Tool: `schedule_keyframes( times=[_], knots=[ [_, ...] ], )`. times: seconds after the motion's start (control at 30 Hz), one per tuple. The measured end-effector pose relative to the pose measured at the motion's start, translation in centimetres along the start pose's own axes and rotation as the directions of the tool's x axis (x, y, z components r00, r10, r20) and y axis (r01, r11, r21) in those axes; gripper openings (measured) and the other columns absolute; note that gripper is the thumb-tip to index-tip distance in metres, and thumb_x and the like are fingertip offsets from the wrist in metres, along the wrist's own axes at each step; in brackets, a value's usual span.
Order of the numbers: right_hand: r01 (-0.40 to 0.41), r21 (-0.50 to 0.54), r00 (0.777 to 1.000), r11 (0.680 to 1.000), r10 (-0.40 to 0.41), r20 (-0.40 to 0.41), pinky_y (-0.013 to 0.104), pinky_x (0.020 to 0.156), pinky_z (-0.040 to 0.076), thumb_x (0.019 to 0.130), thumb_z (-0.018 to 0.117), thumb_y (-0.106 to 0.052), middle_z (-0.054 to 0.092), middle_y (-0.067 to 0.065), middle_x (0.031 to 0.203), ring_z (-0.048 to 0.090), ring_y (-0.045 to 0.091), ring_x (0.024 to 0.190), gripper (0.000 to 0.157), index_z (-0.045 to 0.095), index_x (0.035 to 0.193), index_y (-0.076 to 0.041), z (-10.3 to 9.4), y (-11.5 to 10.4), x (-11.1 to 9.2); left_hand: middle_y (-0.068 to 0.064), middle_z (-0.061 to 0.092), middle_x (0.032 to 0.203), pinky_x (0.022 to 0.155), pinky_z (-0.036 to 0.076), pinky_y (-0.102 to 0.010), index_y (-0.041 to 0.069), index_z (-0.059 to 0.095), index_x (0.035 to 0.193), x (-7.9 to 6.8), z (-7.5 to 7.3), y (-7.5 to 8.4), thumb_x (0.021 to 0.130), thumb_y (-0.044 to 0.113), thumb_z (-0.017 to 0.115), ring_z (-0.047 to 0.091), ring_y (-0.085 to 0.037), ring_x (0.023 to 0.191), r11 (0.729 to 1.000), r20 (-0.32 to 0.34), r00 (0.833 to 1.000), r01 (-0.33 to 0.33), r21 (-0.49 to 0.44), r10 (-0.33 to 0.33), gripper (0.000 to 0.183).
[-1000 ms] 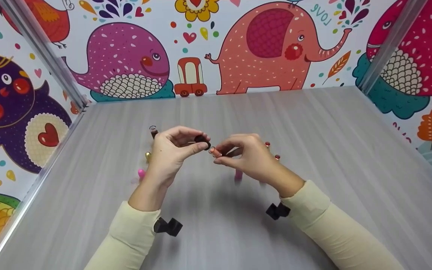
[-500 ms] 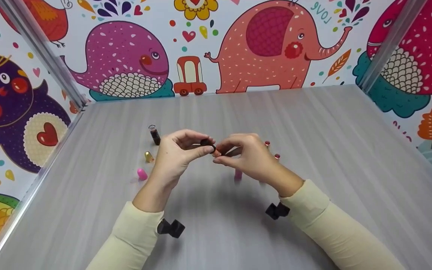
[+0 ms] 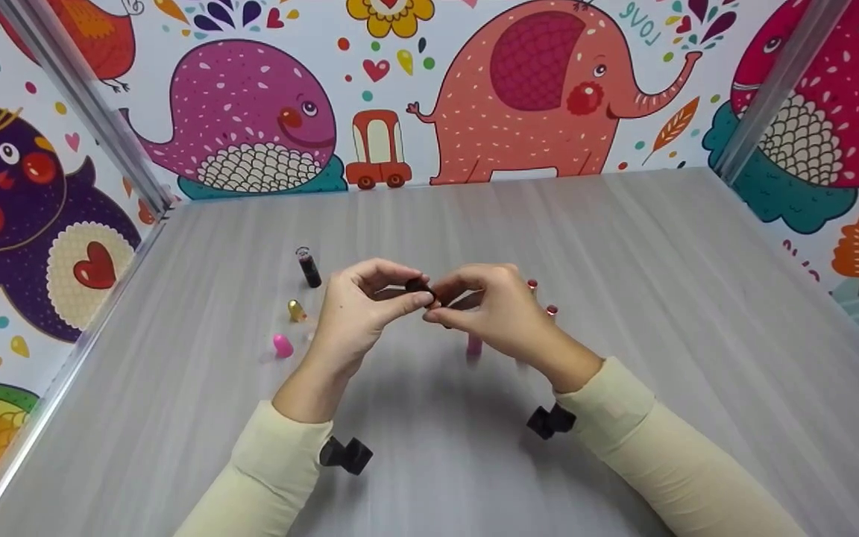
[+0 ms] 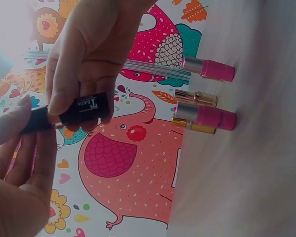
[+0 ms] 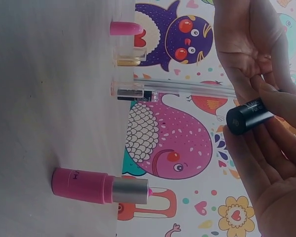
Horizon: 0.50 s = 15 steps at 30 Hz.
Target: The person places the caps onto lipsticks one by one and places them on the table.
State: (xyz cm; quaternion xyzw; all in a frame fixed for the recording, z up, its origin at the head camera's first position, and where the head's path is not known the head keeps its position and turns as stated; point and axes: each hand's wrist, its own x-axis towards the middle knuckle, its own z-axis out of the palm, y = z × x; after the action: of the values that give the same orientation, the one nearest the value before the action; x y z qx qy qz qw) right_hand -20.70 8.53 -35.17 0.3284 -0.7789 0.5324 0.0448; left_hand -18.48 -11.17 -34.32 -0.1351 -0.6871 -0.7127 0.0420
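Observation:
Above the table, my left hand (image 3: pixel 355 302) pinches a black lipstick cap (image 3: pixel 417 286) between thumb and fingers. My right hand (image 3: pixel 493 304) grips the black lipstick tube (image 4: pixel 84 109), which has white lettering. Cap and tube meet end to end, with a narrow copper-coloured band (image 4: pixel 55 119) showing between them in the left wrist view. From the right wrist, the round base of the tube (image 5: pixel 240 118) points toward the camera. Much of both pieces is hidden behind fingers in the head view.
Left of the hands stand a black piece with a clear top (image 3: pixel 309 267), a gold piece (image 3: pixel 295 310) and a pink one (image 3: pixel 282 345). Pink lipsticks with silver collars, one pink lipstick (image 4: pixel 218 117) nearest, and gold tubes (image 4: pixel 197 98) stand on the right. Printed walls surround the table.
My left hand has moved right with the black cap, over the coral-coloured lipstick end and up to the tube. My right hand has stayed nearly still.

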Motion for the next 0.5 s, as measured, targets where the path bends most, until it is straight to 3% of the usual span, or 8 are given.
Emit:
schedule_keyframes(
  times=[0.5],
  knots=[
    [-0.042,-0.040,0.999,0.998,0.042,-0.016,0.024,0.068,0.057,0.074,0.081,-0.026,0.071,-0.006,0.083,0.070,0.008,0.074,0.020,0.074,0.090,-0.017,-0.15,0.01,-0.09,-0.012,0.069,0.098,0.083,0.055,-0.038,0.008,0.072,0.096,0.02,0.20,-0.59,0.070,0.019,0.084,0.068,-0.031,0.093,1.000,-0.019,1.000,-0.016,-0.002,0.016,0.030]
  ],
)
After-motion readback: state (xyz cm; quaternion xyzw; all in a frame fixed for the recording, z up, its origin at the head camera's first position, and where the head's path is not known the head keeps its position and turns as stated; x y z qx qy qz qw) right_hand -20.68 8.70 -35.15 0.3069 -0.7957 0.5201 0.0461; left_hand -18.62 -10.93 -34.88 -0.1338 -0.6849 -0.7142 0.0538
